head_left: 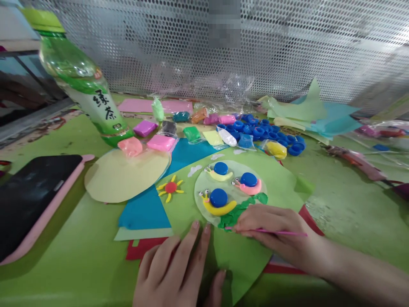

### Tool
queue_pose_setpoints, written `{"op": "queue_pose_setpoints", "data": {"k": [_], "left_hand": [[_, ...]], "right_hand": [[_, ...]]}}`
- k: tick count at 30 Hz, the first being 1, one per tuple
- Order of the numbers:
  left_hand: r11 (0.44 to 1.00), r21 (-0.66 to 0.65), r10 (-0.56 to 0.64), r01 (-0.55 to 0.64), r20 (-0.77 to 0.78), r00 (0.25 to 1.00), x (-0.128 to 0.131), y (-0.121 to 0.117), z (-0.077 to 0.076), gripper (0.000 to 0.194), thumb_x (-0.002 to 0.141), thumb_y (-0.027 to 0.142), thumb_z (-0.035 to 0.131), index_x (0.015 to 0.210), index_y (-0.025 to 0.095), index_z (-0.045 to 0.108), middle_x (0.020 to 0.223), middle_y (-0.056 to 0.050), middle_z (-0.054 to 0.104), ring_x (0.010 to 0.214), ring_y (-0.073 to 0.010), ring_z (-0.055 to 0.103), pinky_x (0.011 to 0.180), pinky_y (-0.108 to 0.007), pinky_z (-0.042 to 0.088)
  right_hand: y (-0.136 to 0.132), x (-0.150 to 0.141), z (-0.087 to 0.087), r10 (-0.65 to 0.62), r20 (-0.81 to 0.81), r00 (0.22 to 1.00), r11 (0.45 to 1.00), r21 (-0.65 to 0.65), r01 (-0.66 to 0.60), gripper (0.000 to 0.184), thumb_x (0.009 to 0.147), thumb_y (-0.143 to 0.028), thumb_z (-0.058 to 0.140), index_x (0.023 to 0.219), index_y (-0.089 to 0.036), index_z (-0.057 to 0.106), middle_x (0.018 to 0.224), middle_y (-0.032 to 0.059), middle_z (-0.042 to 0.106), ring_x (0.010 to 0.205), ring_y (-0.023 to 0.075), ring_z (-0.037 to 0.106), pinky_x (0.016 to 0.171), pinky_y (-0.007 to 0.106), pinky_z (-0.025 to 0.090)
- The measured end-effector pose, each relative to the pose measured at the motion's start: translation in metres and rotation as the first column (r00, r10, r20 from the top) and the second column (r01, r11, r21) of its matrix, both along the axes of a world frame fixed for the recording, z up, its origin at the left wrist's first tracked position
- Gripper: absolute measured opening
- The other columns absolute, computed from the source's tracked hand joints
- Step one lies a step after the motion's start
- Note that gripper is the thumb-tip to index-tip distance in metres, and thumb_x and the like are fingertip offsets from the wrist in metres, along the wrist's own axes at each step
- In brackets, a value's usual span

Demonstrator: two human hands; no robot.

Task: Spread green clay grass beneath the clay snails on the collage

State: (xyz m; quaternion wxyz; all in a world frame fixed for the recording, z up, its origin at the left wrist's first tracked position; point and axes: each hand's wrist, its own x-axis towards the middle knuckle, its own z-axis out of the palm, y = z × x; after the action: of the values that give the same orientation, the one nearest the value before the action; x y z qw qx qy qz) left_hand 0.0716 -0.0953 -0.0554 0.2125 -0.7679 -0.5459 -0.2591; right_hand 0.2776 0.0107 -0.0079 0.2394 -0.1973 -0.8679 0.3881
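My right hand [275, 226] grips a thin pink stick [284, 233], its tip at the green clay [230, 216] along the lower edge of a pale paper circle [204, 179]. Three clay snails with blue bottle-cap shells sit on that circle: a yellow snail [220, 209], a pink snail [257, 187] and a pale yellow snail [225, 175]. Fingers stretched, my left hand [179, 264] rests on the light green paper [255, 256] just below the circle. A clay sun [171, 187] with a red middle and yellow rays lies left of the circle.
A green tea bottle [92, 94] stands at the back left. Left lies a black tablet [35, 192] in a pink case. Bagged clay packets [161, 143], a heap of blue caps [265, 130] and paper sheets [313, 111] line the back, before a perforated metal panel [159, 51].
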Motion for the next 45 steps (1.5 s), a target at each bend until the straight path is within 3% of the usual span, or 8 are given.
{"op": "queue_pose_setpoints", "data": {"k": [5,9,15,20,26,30,38,45], "left_hand": [[1.0,0.021,-0.012,0.013,-0.029,0.999,-0.003,0.0,-0.002,0.053,0.07,0.039,0.065,0.117,0.015,0.058,0.11,-0.003,0.065,0.088,-0.0204,0.055,0.076,-0.033,0.04],[0.999,0.034,-0.016,0.019,-0.084,0.996,-0.001,0.003,0.0,0.051,0.072,0.035,0.062,0.116,0.01,0.057,0.107,-0.008,0.064,0.09,-0.0225,0.054,0.074,-0.035,0.039],[0.999,-0.034,0.018,-0.028,-0.256,0.967,-0.002,0.003,0.005,0.062,0.076,0.035,0.053,0.135,0.027,0.036,0.107,-0.015,0.05,0.09,-0.0282,0.05,0.07,-0.04,0.042],[0.99,-0.138,-0.046,0.006,-0.287,0.957,-0.003,0.004,0.012,0.057,0.077,0.035,0.052,0.133,0.031,0.039,0.107,-0.013,0.044,0.091,-0.026,0.047,0.07,-0.04,0.047],[0.996,-0.09,-0.047,0.022,-0.284,0.958,-0.003,0.008,0.015,0.054,0.08,0.041,0.05,0.132,0.033,0.04,0.103,-0.011,0.047,0.087,-0.0239,0.05,0.067,-0.036,0.047],[0.997,-0.043,-0.067,0.06,-0.194,0.979,-0.008,0.009,0.014,0.061,0.083,0.043,0.046,0.137,0.019,0.031,0.108,-0.011,0.056,0.095,-0.0231,0.052,0.075,-0.032,0.046],[0.998,0.022,-0.051,0.054,-0.101,0.994,-0.003,0.007,0.005,0.079,0.078,0.045,0.052,0.136,-0.002,0.025,0.109,-0.01,0.065,0.093,-0.024,0.056,0.073,-0.032,0.041],[0.997,0.008,-0.075,0.075,-0.012,0.997,-0.002,0.005,0.004,0.08,0.077,0.043,0.054,0.136,-0.002,0.025,0.111,-0.009,0.064,0.094,-0.0229,0.054,0.076,-0.031,0.039]], "right_hand": [[0.001,-0.003,-0.005,-0.068,-0.076,0.995,0.998,-0.012,0.067,0.012,0.084,-0.009,0.057,0.09,-0.014,0.066,0.085,0.0044,0.069,0.08,0.0107,0.063,0.072,0.019,0.05],[0.003,-0.003,-0.005,-0.005,-0.091,0.996,1.0,-0.001,0.005,0.012,0.085,-0.01,0.055,0.089,-0.012,0.066,0.085,0.0075,0.069,0.082,0.0125,0.063,0.074,0.021,0.05],[0.005,0.003,0.003,-0.141,-0.189,0.972,0.988,0.038,0.151,0.011,0.085,-0.011,0.054,0.089,-0.013,0.064,0.083,0.0061,0.068,0.077,0.0117,0.062,0.069,0.021,0.05],[0.002,0.009,0.012,-0.118,-0.19,0.975,0.98,0.134,0.145,0.015,0.087,-0.01,0.05,0.094,-0.013,0.063,0.09,0.0081,0.068,0.085,0.0134,0.061,0.078,0.025,0.049],[-0.02,0.018,0.004,-0.368,-0.222,0.903,0.91,0.111,0.398,0.017,0.087,-0.012,0.049,0.098,-0.018,0.061,0.093,0.006,0.066,0.086,0.0139,0.063,0.075,0.024,0.051],[-0.04,0.006,-0.012,-0.503,-0.238,0.831,0.845,0.064,0.53,0.017,0.087,-0.012,0.049,0.095,-0.017,0.063,0.086,0.0055,0.067,0.077,0.0144,0.064,0.067,0.024,0.052],[-0.059,-0.013,-0.02,-0.356,-0.158,0.921,0.848,0.359,0.389,0.022,0.092,-0.016,0.043,0.104,-0.014,0.062,0.093,0.01,0.064,0.083,0.0193,0.058,0.07,0.032,0.052],[-0.059,-0.017,-0.014,-0.38,0.029,0.925,0.796,0.52,0.311,0.026,0.093,-0.016,0.038,0.101,-0.012,0.062,0.095,0.0113,0.061,0.087,0.0206,0.057,0.073,0.034,0.052]]}}
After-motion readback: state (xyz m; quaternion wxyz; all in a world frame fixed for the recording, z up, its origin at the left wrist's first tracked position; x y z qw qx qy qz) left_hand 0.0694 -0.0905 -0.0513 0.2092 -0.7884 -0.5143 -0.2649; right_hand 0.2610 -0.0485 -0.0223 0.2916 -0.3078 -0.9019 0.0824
